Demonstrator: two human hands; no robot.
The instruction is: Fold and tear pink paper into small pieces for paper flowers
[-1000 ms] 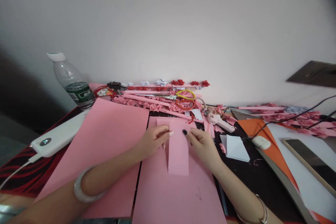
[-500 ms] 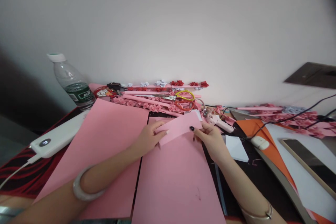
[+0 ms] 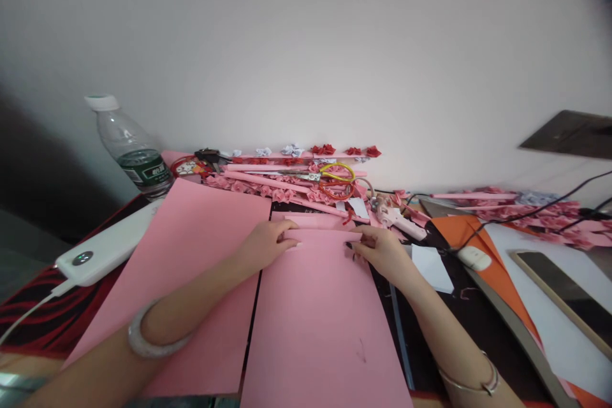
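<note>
A narrow strip of pink paper (image 3: 325, 235) spans my two hands, seen nearly edge-on. My left hand (image 3: 270, 243) pinches its left end between thumb and fingers. At the right end, my right hand (image 3: 377, 248) grips it the same way, a dark-painted thumbnail showing. Beneath them lies a large pink sheet (image 3: 325, 331), with a second pink sheet (image 3: 191, 274) to its left under my left forearm. Just beyond the strip, another pale pink piece of paper (image 3: 310, 222) rests at the far end of the sheet.
Scissors (image 3: 329, 177) with yellow and red handles lie on pink paper sticks and folded flowers (image 3: 282, 194) along the wall. A glue gun (image 3: 401, 222) sits right of these. A water bottle (image 3: 143, 159) and white power bank (image 3: 108, 245) stand left; a phone (image 3: 568, 293) lies right.
The pink strip has come down and turned from a tilted, face-on view to level and nearly edge-on. Both hands still hold its ends.
</note>
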